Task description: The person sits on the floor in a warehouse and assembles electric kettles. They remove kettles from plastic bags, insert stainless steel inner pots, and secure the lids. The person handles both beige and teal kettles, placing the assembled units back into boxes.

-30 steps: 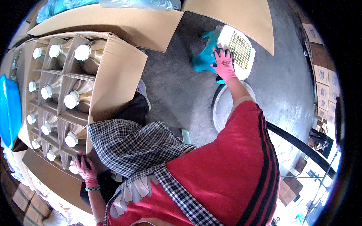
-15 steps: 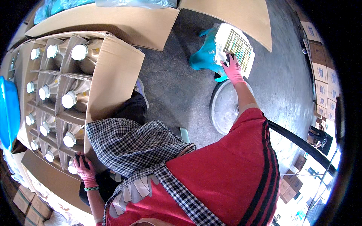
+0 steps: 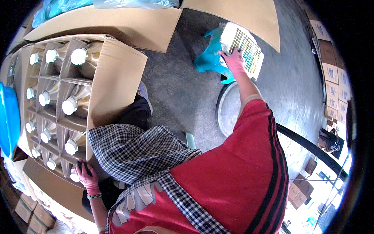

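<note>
A cardboard carton [image 3: 117,78] on the left holds several clear bottles with white caps, such as this bottle [image 3: 81,100], each between cardboard dividers. My left hand [image 3: 87,180], in a pink glove with black fingertips, has its fingers bent round the white cap [image 3: 74,176] of the bottle in the near corner. My right hand [image 3: 235,62], gloved the same way, reaches out with fingers apart over a white sheet [image 3: 253,70] covered in rows of small round gold and teal spots. Its fingertips touch or hover just above the sheet; nothing shows between them. Under the sheet stands a teal stool [image 3: 208,58].
A round grey disc-shaped base [image 3: 229,111] stands on the floor beside the stool, near a black curved bar [image 3: 307,142]. Carton flaps [image 3: 241,15] jut out at the top. A blue basin [image 3: 8,117] sits far left. Stacked cartons [image 3: 331,74] line the right.
My right hand has shifted slightly left and up over the sheet, and its fingers have spread. My left hand stays at the same bottle cap.
</note>
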A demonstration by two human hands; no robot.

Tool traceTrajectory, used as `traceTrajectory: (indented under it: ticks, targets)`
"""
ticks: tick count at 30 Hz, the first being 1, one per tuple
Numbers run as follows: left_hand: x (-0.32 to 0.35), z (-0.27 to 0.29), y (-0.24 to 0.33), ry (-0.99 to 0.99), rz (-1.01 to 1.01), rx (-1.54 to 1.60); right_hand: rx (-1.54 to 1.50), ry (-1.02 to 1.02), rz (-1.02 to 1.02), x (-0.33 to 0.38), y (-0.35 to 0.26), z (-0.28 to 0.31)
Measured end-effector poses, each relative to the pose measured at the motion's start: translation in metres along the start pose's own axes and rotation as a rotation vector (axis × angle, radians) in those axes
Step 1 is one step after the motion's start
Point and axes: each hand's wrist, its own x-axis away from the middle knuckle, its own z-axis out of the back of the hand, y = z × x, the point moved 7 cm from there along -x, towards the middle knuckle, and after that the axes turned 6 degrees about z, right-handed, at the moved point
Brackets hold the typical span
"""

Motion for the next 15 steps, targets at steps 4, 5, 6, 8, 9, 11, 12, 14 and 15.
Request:
traceTrajectory:
  ticks: [4, 5, 6, 8, 9, 11, 12, 14, 15]
  targets:
    - [-0.001, -0.003, -0.005, -0.021, 0.017, -0.013, 0.181, -0.091, 0.010, -0.016, -0.007, -0.022]
    - [-0.001, -0.003, -0.005, -0.025, 0.024, -0.009, 0.179, -0.090, 0.024, -0.015, -0.006, -0.028]
    - [-0.001, -0.002, -0.002, -0.019, 0.011, -0.012, 0.182, -0.086, 0.038, -0.014, -0.004, -0.031]
    - [-0.005, 0.002, 0.005, -0.005, -0.019, -0.020, 0.158, 0.023, 0.074, -0.012, -0.001, -0.024]
    - [-0.004, 0.002, 0.005, 0.006, -0.022, -0.016, 0.141, 0.057, 0.085, -0.008, -0.001, -0.018]
    - [-0.002, 0.002, 0.005, 0.029, -0.029, -0.010, 0.107, 0.099, 0.115, -0.002, -0.001, -0.008]
    - [-0.002, 0.001, 0.002, 0.028, -0.025, -0.001, 0.086, 0.097, 0.095, 0.001, 0.002, -0.006]
    - [0.001, -0.002, -0.003, 0.027, -0.016, 0.016, 0.043, 0.091, 0.054, 0.007, 0.008, -0.002]
    - [0.000, -0.002, -0.002, 0.021, -0.017, 0.005, 0.010, 0.115, 0.021, 0.010, 0.013, -0.001]
